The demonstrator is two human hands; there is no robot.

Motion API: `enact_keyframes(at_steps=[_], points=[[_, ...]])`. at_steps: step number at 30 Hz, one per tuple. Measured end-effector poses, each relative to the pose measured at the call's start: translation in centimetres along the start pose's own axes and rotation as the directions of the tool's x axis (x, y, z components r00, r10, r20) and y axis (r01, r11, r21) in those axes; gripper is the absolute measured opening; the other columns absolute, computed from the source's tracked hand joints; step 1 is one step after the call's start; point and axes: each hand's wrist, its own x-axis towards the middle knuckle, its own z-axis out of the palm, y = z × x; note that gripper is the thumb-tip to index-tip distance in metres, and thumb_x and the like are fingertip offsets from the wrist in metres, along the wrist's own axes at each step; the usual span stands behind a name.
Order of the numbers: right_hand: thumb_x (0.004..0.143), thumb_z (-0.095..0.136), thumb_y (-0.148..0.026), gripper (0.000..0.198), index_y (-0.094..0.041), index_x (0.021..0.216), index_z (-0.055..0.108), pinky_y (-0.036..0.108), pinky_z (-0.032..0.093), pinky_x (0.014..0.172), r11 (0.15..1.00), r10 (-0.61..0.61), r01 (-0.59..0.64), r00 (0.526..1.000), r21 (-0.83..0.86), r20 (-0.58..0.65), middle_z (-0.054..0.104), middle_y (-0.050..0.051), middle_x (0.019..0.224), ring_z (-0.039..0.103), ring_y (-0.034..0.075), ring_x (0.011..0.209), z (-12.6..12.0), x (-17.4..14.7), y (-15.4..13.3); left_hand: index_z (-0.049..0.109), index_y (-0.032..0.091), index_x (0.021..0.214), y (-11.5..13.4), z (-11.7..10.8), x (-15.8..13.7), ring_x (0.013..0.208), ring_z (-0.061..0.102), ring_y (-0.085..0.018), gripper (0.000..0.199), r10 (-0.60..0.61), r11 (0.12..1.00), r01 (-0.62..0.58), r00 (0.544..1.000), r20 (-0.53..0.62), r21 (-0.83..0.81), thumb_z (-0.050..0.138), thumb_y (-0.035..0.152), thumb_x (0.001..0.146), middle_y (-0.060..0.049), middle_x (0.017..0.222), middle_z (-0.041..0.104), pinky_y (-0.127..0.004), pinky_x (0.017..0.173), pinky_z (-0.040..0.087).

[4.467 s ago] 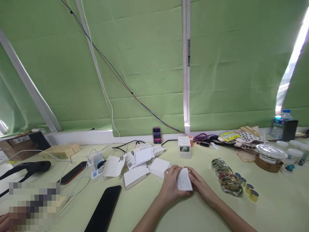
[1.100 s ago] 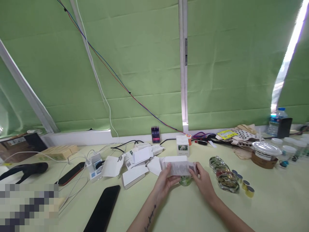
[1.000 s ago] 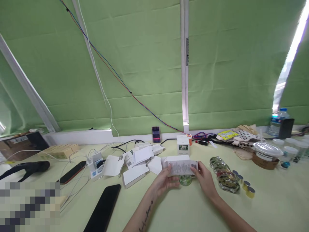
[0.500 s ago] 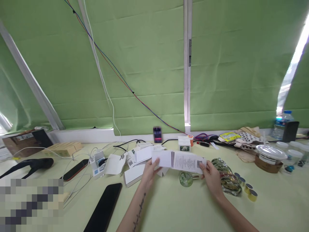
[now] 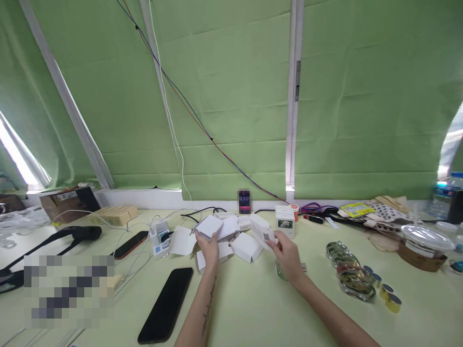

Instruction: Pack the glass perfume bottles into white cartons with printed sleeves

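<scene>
My left hand (image 5: pixel 210 249) grips a small white cardboard piece (image 5: pixel 210 225), thumb on top, over a pile of white folded cardboard (image 5: pixel 247 246). In my right hand (image 5: pixel 289 256) is a thin printed carton piece (image 5: pixel 261 230) with a barcode, pinched by its near end and tilted. A clear greenish glass bottle (image 5: pixel 280 272) lies on the table below that hand, mostly hidden by it. Just behind the carton piece stands a small white box (image 5: pixel 285 221) with a flower picture.
Several glass bottles (image 5: pixel 349 270) lie in a row at right, beside gold caps (image 5: pixel 392 302). A black phone (image 5: pixel 166 305) lies left of my left forearm. White cables and a power strip (image 5: pixel 159 239) are farther left; a lidded plastic bowl (image 5: pixel 427 241) stands at far right.
The white piece and the printed piece, side by side before, are now apart. My left hand has moved left over the cardboard pile; the printed piece is turned and tilted. The view has shifted left.
</scene>
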Motion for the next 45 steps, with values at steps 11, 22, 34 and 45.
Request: enact_keyframes(at_steps=[11,22,34,45], points=[[0.092,0.043,-0.013,0.028,-0.025,0.113,0.058,0.029,0.048,0.065,0.942,-0.165,0.201,0.975,-0.267,0.151,0.065,0.007,0.102,0.064,0.022,0.084,9.1,4.7,-3.2,0.036,0.016,0.127,1.1,-0.2,-0.8,0.135,0.025,-0.03,0.053,0.165,0.983,-0.139,0.952,-0.259,0.116,0.057,0.017,0.079,-0.016,0.135,0.026,-0.043,0.114,0.021],[0.085,0.045,-0.002,0.033,-0.021,0.102,0.065,0.04,0.044,0.084,0.881,-0.158,0.289,0.926,-0.375,0.344,0.066,0.011,0.105,0.055,0.028,0.104,1.5,-2.6,0.6,0.046,0.018,0.111,1.4,-0.2,-1.8,0.138,0.016,-0.03,0.024,0.426,0.893,-0.411,0.903,-0.056,0.183,0.043,0.024,0.088,-0.015,0.131,0.036,-0.05,0.114,0.013],[0.076,0.051,-0.004,0.025,-0.02,0.089,0.065,0.03,0.043,0.077,0.901,0.177,0.047,0.867,-0.43,0.467,0.064,0.007,0.094,0.057,0.024,0.091,-5.5,-3.7,8.2,0.04,0.021,0.137,3.0,4.8,-14.2,0.129,0.039,-0.035,0.093,0.291,0.783,-0.607,0.164,0.943,-0.136,0.082,0.046,0.059,-0.014,0.138,0.047,-0.052,0.108,0.031],[0.081,0.044,-0.012,0.021,-0.02,0.09,0.061,0.029,0.041,0.077,0.979,0.136,-0.018,0.803,-0.205,0.58,0.064,0.006,0.095,0.059,0.021,0.088,-5.8,-3.6,6.1,0.039,0.024,0.134,4.2,3.4,-12.8,0.128,0.042,-0.025,0.065,0.446,0.726,-0.623,0.105,0.889,-0.291,0.061,0.008,0.075,-0.009,0.136,0.049,-0.042,0.108,0.037]])
